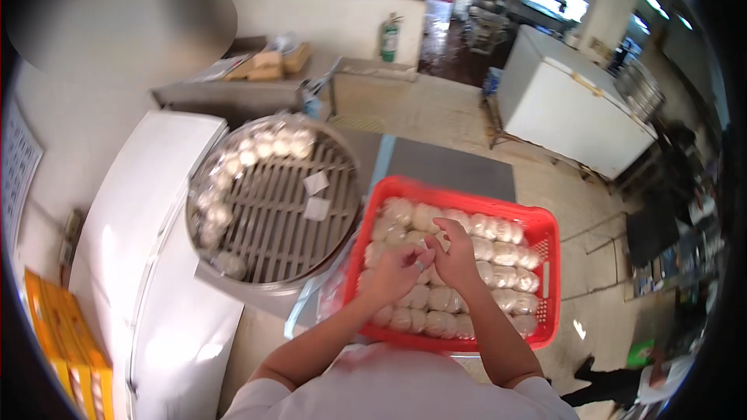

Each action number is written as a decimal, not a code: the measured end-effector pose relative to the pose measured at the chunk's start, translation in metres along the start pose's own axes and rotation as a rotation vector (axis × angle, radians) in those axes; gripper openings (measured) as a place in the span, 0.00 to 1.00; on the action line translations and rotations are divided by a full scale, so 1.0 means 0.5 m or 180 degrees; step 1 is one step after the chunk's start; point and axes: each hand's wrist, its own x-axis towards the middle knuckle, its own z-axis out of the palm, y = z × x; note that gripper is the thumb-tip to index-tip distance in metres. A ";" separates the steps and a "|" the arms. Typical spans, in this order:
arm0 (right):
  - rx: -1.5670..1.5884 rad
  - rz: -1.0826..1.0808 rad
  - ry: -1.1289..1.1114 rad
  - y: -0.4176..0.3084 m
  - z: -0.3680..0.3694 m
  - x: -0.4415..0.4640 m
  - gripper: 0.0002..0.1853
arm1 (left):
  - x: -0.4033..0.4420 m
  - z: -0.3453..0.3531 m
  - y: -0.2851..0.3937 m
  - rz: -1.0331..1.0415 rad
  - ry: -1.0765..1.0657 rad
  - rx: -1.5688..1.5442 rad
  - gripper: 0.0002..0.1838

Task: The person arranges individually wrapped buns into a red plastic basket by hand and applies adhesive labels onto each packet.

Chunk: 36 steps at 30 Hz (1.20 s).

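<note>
My left hand (398, 271) and my right hand (456, 258) meet above a red plastic basket (551, 245). The basket holds rows of round white dough pieces (442, 322) that look like buns. The fingers of my left hand are pinched together; a small pale bit shows at their tips, too small to name. My right hand has its index finger stretched out and its thumb apart, close to the left fingertips. To the left stands a round metal steamer tray (276, 286) with a slatted base. White balls in clear plastic (264, 148) line its rim, and paper squares (317, 208) lie on the slats.
The basket and tray stand on a grey worktop (451, 167). A white chest appliance (167, 264) is at the left, above yellow crates (66, 319). Cardboard boxes (268, 64), a fire extinguisher (390, 39) and a white freezer (572, 101) are farther back. Another person (634, 385) is at lower right.
</note>
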 end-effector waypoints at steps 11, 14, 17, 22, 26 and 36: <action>0.0425 -0.0940 -0.0907 -0.207 0.202 -0.044 0.18 | -0.151 -0.364 -0.023 0.0180 0.1795 0.1234 0.09; 0.0495 -0.0940 -0.1231 -0.233 0.233 -0.067 0.18 | -0.197 -0.512 0.000 0.0411 0.1880 0.3356 0.23; 0.0376 -0.1037 -0.1227 -0.233 0.247 -0.080 0.18 | -0.281 -0.638 0.006 -0.0747 0.1592 0.4780 0.40; 0.0412 -0.0912 -0.0871 -0.211 0.269 -0.097 0.16 | -0.323 -0.811 -0.078 -0.0886 0.1005 0.5519 0.11; 0.0629 -0.0683 -0.0751 -0.211 0.270 -0.112 0.16 | -0.286 -0.763 -0.027 -0.0109 0.1811 0.4004 0.06; 0.0542 -0.0879 -0.0413 -0.290 0.136 -0.074 0.33 | -0.117 -0.413 0.178 0.2065 0.0517 0.2580 0.02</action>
